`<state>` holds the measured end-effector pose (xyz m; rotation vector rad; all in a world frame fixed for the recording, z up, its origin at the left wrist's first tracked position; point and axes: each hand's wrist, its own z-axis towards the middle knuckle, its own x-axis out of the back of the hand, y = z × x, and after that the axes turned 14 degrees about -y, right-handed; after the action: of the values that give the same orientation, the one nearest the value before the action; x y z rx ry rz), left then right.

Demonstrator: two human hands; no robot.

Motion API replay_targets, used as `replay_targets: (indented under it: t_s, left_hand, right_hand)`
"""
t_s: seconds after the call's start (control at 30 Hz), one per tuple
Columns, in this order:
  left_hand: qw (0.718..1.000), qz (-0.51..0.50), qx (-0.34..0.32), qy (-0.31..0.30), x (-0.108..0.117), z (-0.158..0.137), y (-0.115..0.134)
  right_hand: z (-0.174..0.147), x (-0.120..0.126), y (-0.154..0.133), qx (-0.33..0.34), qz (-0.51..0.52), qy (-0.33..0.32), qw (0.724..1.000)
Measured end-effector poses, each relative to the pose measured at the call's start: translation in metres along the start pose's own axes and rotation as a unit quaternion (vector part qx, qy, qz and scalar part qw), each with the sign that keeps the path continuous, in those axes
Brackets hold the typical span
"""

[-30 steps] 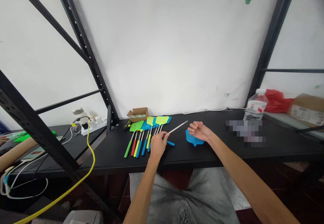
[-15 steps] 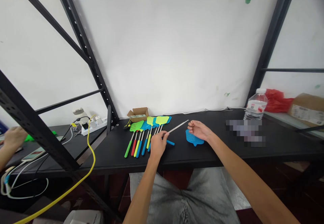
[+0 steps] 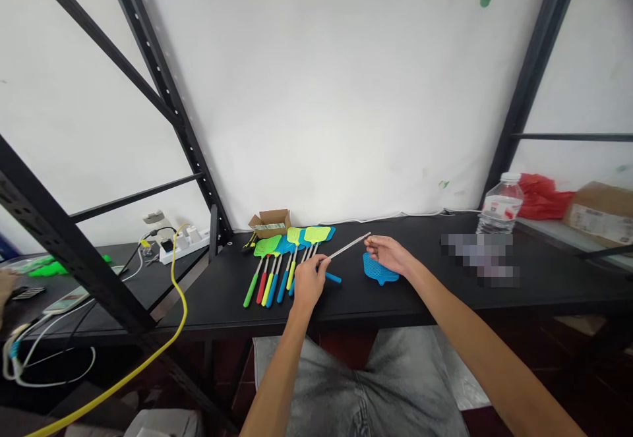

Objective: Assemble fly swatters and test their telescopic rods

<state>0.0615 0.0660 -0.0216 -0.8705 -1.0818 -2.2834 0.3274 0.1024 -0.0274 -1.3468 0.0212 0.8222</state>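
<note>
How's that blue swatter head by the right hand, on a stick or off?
Off: the blue swatter head lies on the table, its neck bare.

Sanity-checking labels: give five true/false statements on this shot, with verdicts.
1. The left hand holds a thin silvery metal rod. True.
2. The right hand holds the blue perforated plastic swatter head. False: the swatter head lies on the black tabletop.
3. The small brown cardboard box is open. True.
4. The leftmost tubular plastic swatter handle is red. False: this handle is green.
5. The clear plastic bottle stands upright. True.
</note>
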Motion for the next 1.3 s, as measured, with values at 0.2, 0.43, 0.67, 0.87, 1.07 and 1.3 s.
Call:
replay_targets:
  t_s: [0.2, 0.43, 0.67, 0.87, 1.07, 1.3]
  left_hand:
    - [1.000, -0.004, -0.003, -0.003, 0.000, 0.000, 0.000]
    - [1.000, 0.008, -0.013, -0.017, 0.000, 0.000, 0.001]
    - [0.999, 0.014, -0.018, -0.028, 0.000, 0.000, 0.002]
    - [1.000, -0.017, -0.015, -0.021, -0.001, 0.000, 0.002]
    - [0.996, -0.079, -0.007, 0.040, 0.001, 0.002, -0.004]
    - [0.996, -0.084, -0.032, 0.026, -0.002, 0.003, -0.009]
  right_hand:
    - [0.003, -0.002, 0.001, 0.002, -0.012, 0.029, 0.999]
    - [0.005, 0.001, 0.004, 0.008, -0.028, 0.036, 0.999]
    - [0.006, 0.003, 0.007, 0.010, -0.058, 0.037, 0.998]
    - [0.009, 0.006, 0.008, 0.040, -0.047, 0.075, 0.995]
    - [0.009, 0.010, 0.004, 0.096, 0.009, 0.131, 0.987]
    - [0.010, 0.014, 0.004, 0.111, -0.001, 0.143, 0.983]
